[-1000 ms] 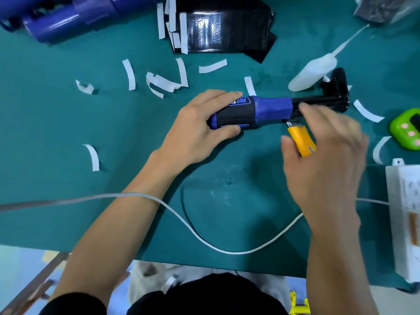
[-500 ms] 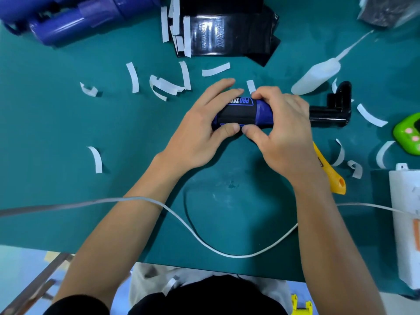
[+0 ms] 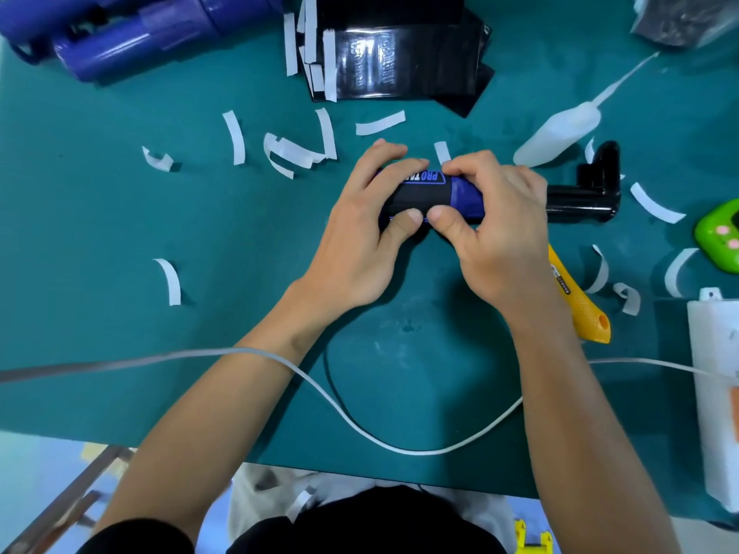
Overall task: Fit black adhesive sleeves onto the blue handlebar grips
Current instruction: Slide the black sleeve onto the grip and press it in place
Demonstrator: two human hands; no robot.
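Hands meet on a blue cylindrical handlebar grip (image 3: pixel 466 195) over the middle of the green mat (image 3: pixel 120 233): left hand (image 3: pixel 360 249) and right hand (image 3: pixel 500 233) each curl round it, thumbs beneath. Its long axis runs left to right, black printed adhesive sleeve (image 3: pixel 420 197) round its left part, right end towards a black L-shaped holder (image 3: pixel 592 193)

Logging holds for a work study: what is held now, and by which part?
The blue handle: the left grip wraps the end covered by the black sleeve, the right grip wraps the middle, at that sleeve's edge.
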